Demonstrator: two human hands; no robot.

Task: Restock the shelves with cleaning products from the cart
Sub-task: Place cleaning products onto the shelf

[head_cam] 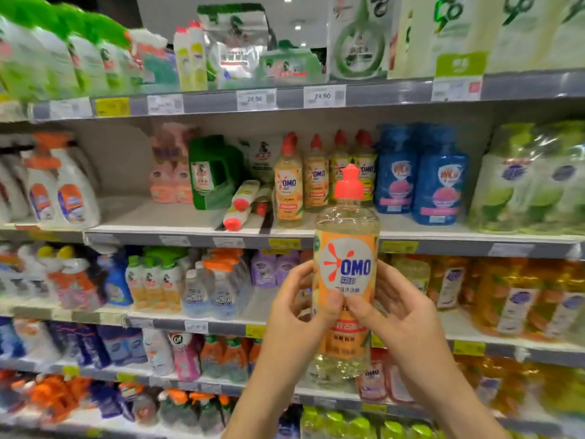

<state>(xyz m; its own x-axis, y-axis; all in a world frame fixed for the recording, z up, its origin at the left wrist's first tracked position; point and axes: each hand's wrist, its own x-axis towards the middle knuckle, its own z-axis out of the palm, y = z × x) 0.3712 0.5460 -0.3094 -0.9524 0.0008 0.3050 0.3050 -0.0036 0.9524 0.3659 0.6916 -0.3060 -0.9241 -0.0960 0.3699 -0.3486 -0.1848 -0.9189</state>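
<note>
An upright OMO bottle (346,248) is held in the air before the middle shelf's (152,217) front edge; left hand (294,315) and right hand (402,312) each have a grip closed round its label; likely risk: placing it could topple the standing OMO row (316,182) or nudge the fallen bottles (242,204) off the edge.
</note>
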